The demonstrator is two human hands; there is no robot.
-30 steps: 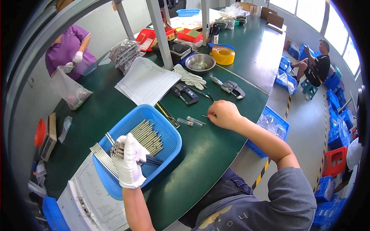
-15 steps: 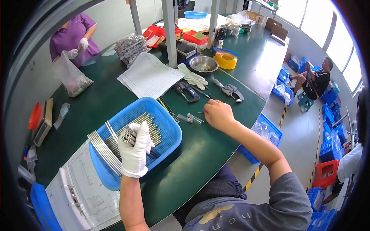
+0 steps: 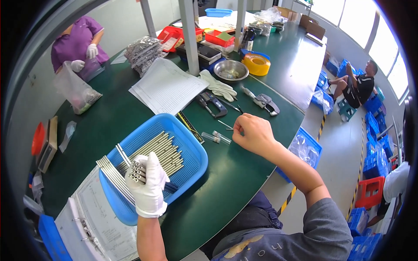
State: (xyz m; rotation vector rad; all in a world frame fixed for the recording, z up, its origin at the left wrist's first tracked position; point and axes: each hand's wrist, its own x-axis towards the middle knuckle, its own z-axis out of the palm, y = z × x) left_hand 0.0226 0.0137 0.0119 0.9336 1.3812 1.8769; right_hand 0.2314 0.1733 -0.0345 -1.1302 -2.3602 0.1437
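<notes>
My left hand (image 3: 149,191), in a white glove, is closed around a bundle of thin metal tubes (image 3: 137,172), their open ends facing up. It is above a blue perforated basket (image 3: 199,152). More metal tubes (image 3: 163,150) lie inside that basket, and others lean over its left rim. My bare right hand (image 3: 254,134) hovers over the green table with its fingers curled together; whatever they may hold is hidden. Beside its fingertips are a thin pin (image 3: 225,125) and small clear vials (image 3: 221,137). Just beyond lie a digital micrometer (image 3: 212,104) and a second micrometer (image 3: 265,103).
Paper sheets (image 3: 167,87), a white glove (image 3: 219,88), a metal bowl (image 3: 230,70) and yellow tape (image 3: 256,64) lie farther back. An open binder (image 3: 93,224) sits under the basket's left side. A co-worker in purple (image 3: 80,43) handles a plastic bag at the far left.
My left hand has lowered slightly toward me with the tubes, uncovering more of those in the basket. My right hand has shifted slightly right, off the thin pin, which shows more fully.
</notes>
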